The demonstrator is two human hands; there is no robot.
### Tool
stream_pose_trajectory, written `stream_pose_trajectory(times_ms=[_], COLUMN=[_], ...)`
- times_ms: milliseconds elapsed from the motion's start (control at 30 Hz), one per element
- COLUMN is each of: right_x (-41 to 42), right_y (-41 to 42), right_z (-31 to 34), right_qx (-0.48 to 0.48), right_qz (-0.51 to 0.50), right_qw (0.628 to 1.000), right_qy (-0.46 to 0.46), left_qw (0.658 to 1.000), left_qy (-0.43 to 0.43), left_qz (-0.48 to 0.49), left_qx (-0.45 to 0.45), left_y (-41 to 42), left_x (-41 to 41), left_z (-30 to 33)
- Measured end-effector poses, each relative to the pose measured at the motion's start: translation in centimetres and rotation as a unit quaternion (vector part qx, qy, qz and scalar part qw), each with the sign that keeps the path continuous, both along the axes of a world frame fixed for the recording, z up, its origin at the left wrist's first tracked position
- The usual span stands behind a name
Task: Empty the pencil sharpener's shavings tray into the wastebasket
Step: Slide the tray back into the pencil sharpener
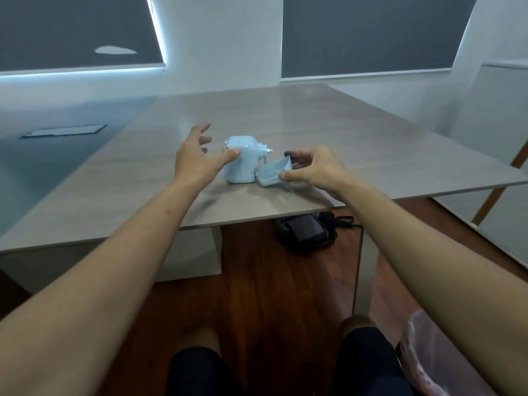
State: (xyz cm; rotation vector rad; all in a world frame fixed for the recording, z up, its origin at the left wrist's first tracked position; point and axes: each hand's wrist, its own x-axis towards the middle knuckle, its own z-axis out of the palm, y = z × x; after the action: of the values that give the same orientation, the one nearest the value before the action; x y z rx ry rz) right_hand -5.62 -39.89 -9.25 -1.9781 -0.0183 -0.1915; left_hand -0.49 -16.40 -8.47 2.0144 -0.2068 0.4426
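A light blue pencil sharpener [239, 160] stands on the grey table [285, 118] near its front edge. My left hand [197, 155] is spread open beside it, the thumb touching its left side. My right hand [313, 168] pinches the blue shavings tray [271, 174], which is pulled out of the sharpener's right side and tilted. The tray's inside is too blurred to tell what it holds. At the bottom right, a wastebasket lined with a pinkish plastic bag [420, 352] shows partly behind my right forearm.
A black bag [305, 230] lies on the wooden floor under the table. A wooden chair leg [497, 192] slants at the right. A dark hatch [64, 130] is set in the table at the left. My knees [200, 367] are at the bottom.
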Motion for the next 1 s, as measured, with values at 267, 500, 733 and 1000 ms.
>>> stream_pose_trajectory(times_ms=[267, 500, 733, 1000], right_x=[2.2, 3.2, 4.4, 4.1], right_y=[0.7, 1.4, 2.0, 2.0], right_z=[-1.1, -1.0, -1.9, -1.7], right_qx=[0.021, 0.035, 0.052, 0.12], right_qz=[-0.007, 0.006, -0.038, -0.031], right_qw=[1.0, 0.999, 0.997, 0.992], right_qy=[0.013, 0.018, 0.033, 0.037], left_qw=[0.992, 0.994, 0.994, 0.995], left_qy=[0.061, 0.046, 0.04, 0.03], left_qz=[-0.107, -0.097, -0.098, -0.096], left_qx=[-0.011, -0.029, -0.027, -0.023], left_y=[-0.3, -0.3, -0.5, -0.4], left_x=[1.8, 2.8, 3.0, 3.0], left_z=[-1.8, -2.3, -2.6, -2.8])
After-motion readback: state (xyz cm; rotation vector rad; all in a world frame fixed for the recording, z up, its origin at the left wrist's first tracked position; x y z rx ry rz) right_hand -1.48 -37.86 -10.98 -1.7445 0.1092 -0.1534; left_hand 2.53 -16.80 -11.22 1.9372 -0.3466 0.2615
